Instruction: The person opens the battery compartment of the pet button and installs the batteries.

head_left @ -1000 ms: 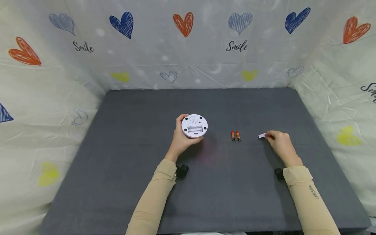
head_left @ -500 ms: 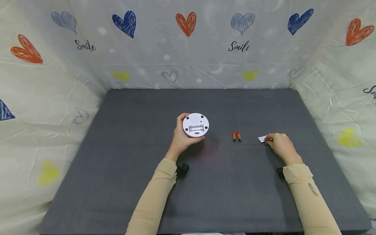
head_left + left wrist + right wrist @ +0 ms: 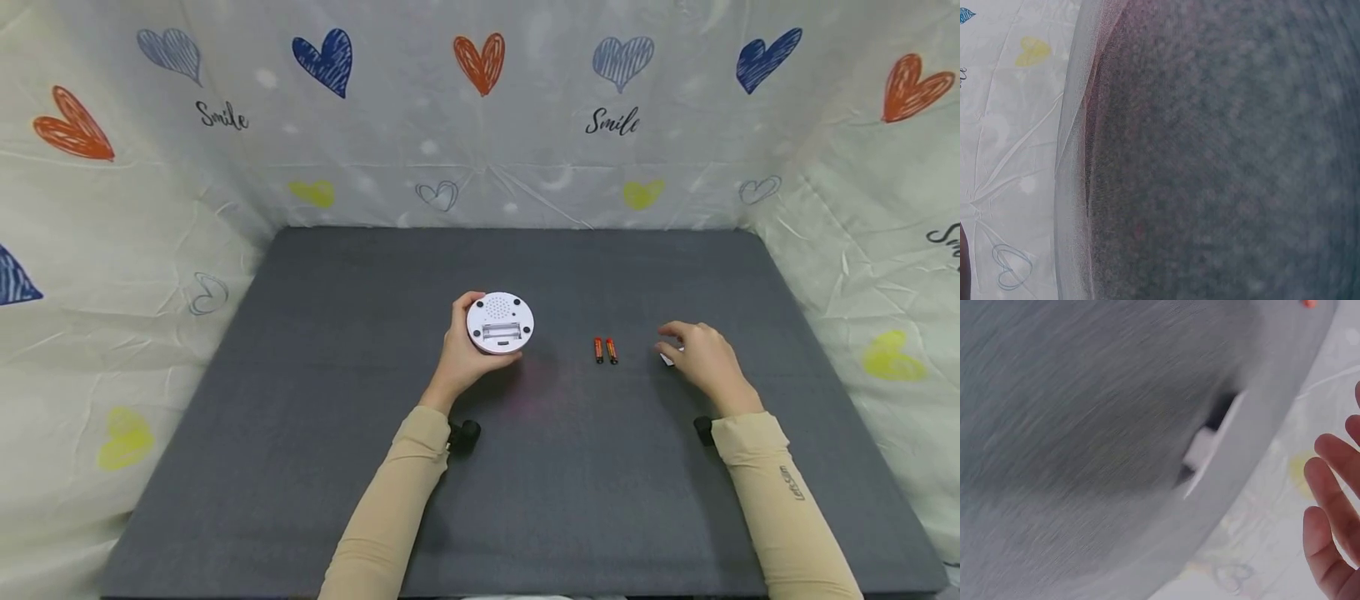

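In the head view my left hand (image 3: 463, 360) grips a round white device (image 3: 500, 314) by its side, above the table. Its underside faces me, with several dark feet, a speaker grille and an uncovered battery compartment that holds no batteries. My right hand (image 3: 707, 360) hovers at the right, fingers parted and holding nothing. Just below its fingertips a small white battery cover (image 3: 667, 360) lies on the cloth, mostly hidden by the hand. The right wrist view shows that cover (image 3: 1217, 447) apart from the loosely bent fingers (image 3: 1329, 481). Two orange-and-black batteries (image 3: 605, 351) lie side by side between the hands.
A dark grey cloth (image 3: 337, 375) covers the table. Behind it hangs a pale curtain (image 3: 532, 92) printed with hearts, which also closes in both sides. The left wrist view shows mostly blurred cloth (image 3: 1222, 162) and curtain.
My right hand has laid the white battery cover down, let go of it and lifted slightly, its fingers spreading. The left hand and the device stay almost where they were.
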`<state>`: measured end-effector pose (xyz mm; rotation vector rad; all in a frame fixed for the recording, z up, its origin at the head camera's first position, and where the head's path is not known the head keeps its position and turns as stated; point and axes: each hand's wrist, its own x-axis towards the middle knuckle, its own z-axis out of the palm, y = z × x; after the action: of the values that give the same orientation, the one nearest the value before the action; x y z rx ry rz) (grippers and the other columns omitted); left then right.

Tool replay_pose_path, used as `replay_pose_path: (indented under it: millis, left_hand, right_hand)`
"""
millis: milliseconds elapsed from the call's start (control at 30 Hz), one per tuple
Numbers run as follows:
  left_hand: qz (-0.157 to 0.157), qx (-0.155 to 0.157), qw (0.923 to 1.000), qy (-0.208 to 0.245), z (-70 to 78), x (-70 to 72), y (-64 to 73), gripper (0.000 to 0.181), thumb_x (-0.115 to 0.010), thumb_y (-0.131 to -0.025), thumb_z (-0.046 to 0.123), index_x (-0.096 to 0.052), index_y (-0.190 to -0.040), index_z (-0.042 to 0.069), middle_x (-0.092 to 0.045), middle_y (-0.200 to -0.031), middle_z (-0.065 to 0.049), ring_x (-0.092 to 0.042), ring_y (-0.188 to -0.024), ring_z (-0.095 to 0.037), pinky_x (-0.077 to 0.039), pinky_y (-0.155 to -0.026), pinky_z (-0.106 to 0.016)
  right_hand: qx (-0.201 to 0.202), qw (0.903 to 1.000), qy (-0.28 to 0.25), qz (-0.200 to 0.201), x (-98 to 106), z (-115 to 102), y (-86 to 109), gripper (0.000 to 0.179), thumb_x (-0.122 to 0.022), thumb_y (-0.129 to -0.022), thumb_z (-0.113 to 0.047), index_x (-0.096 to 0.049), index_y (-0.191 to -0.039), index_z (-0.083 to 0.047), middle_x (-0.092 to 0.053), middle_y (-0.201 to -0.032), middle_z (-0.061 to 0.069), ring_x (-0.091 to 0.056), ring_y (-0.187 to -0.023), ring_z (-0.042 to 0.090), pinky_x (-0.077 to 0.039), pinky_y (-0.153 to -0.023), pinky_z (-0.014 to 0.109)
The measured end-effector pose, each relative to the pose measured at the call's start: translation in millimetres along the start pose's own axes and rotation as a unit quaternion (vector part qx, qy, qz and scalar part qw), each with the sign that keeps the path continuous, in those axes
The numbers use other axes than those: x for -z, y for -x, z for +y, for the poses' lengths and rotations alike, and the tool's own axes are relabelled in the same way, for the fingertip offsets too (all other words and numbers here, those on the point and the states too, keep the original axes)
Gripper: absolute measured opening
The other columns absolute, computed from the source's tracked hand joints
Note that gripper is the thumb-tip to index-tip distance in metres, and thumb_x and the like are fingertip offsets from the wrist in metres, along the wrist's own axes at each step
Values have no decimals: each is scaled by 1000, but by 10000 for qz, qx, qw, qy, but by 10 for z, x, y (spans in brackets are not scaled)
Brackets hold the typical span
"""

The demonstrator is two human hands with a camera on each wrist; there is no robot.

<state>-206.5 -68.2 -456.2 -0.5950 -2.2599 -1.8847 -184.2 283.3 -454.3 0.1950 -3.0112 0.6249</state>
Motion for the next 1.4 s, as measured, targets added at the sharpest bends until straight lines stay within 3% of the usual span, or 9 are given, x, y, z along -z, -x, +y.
replay_pose_path:
  millis: [233, 400, 467, 700, 967, 1167, 1267, 1400]
  left_hand:
    - [46, -49, 9999, -114, 14, 7, 8, 93, -85, -59, -1, -28, -133, 2, -47, -126, -11, -47, -110, -19, -37, -93, -35]
    - [41, -141, 9998, -102, 15, 1, -1, 95, -86, -58, 2, -28, -133, 3, -48, -126, -11, -47, -110, -18, -36, -93, -34]
    - [26, -160, 9998, -93, 2, -4, -8, 94, -86, -59, 1, -28, -133, 3, -48, -126, -11, -47, -110, -19, -36, -93, -35]
    - [15, -147, 9999, 14, -299, -50, -77, 101, -89, -56, 10, -28, -136, 15, -46, -128, -3, -46, -112, -16, -36, -94, -35]
    - [50, -292, 9995, -105, -348, -55, -63, 100, -90, -55, 13, -29, -134, 23, -47, -126, 5, -48, -110, -12, -38, -92, -35]
    - [17, -258, 9996, -85, -352, -58, -60, 100, -90, -55, 13, -29, -134, 25, -47, -127, 3, -48, -110, -13, -37, -93, -35]
    - [25, -280, 9996, -95, -359, -57, -60, 100, -90, -55, 13, -29, -134, 24, -47, -126, 3, -48, -110, -14, -37, -93, -35]
    - [28, -272, 9995, -145, -375, -55, -55, 100, -90, -55, 13, -29, -134, 22, -47, -127, 3, -47, -110, -13, -38, -92, -35]
  right_hand:
    - [406, 9991, 53, 132, -136, -265, -175, 24, -68, -85, -17, -68, -105, -3, -63, -91, 12, -52, -82, 28, -43, -65, 42]
    - [688, 9961, 494, 266, -287, -477, -301, 22, -70, -84, -21, -71, -97, -4, -64, -77, 6, -51, -71, 26, -42, -60, 41]
    - [667, 9948, 699, 308, -350, -550, -332, 21, -70, -82, -23, -72, -93, -5, -65, -76, 6, -52, -70, 27, -43, -60, 43]
    - [346, 9948, 940, 190, -548, -699, -382, 19, -72, -81, -25, -74, -84, -7, -67, -78, 7, -56, -74, 31, -44, -65, 47]
    - [212, 9938, 1078, 145, -632, -791, -403, 16, -75, -76, -22, -71, -76, -7, -65, -73, 8, -56, -74, 31, -43, -65, 48]
    - [22, 9969, 789, 18, -641, -788, -419, 15, -76, -74, -16, -71, -84, -6, -65, -77, 9, -57, -76, 33, -44, -67, 48]
    - [-253, 9991, 322, -120, -637, -771, -421, 22, -76, -74, -12, -71, -93, -4, -66, -82, 11, -59, -78, 31, -46, -67, 46]
    - [-680, 9964, -379, -336, -635, -737, -429, 23, -77, -74, -11, -71, -93, 0, -66, -82, 11, -59, -73, 26, -46, -66, 41]
